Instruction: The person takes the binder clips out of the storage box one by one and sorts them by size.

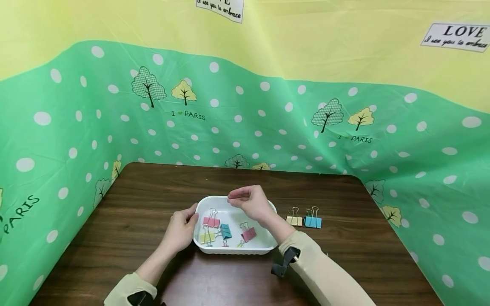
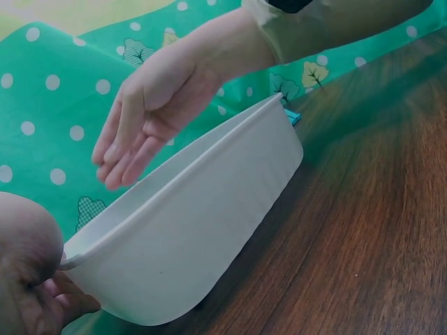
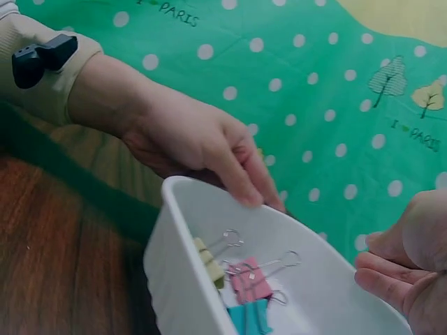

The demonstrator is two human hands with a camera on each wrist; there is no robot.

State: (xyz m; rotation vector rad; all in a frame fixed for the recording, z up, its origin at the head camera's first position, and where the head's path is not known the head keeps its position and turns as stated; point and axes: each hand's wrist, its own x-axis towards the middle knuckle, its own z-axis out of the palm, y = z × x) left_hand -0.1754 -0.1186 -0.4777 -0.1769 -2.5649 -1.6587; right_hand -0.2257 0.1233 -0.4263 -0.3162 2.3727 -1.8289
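A white plastic tray (image 1: 235,250) stands on the table with several binder clips in it. Among them are a pink binder clip (image 1: 211,222), a yellow one (image 1: 207,237), a blue one (image 1: 226,231) and a darker pink one (image 1: 248,234). My left hand (image 1: 179,229) grips the tray's left rim, with the thumb at the edge in the right wrist view. Above the tray's far side hovers my right hand (image 1: 252,204). Its fingers are close together and slightly bent, and nothing shows between them in the left wrist view (image 2: 150,118).
Right of the tray, a yellow binder clip (image 1: 294,220) and a blue binder clip (image 1: 313,222) stand side by side on the dark wood table (image 1: 160,182). A green and yellow printed cloth (image 1: 237,136) hangs around the table's back and sides.
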